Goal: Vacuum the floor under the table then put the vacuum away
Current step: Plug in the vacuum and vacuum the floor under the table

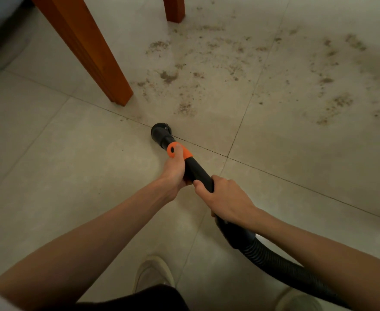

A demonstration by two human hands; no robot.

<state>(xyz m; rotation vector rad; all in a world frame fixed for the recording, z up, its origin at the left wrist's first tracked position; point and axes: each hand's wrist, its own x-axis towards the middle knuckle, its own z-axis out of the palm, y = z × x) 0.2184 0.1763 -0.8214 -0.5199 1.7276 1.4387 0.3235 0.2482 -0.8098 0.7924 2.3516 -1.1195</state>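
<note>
Both hands grip a black vacuum wand (198,173) — left hand (173,173) near the orange collar (180,151), right hand (227,200) behind. Its round brush nozzle (159,131) meets tiled floor (72,153) beside scattered dirt (229,68).

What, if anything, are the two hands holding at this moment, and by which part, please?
Both grip the vacuum wand: the left hand just behind the orange collar, thumb on it; the right hand farther back, where the ribbed hose begins.

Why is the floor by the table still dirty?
Dirty, not yet vacuumed: brown crumbs lie spread across the floor beyond the brush, beside the table leg.
</note>
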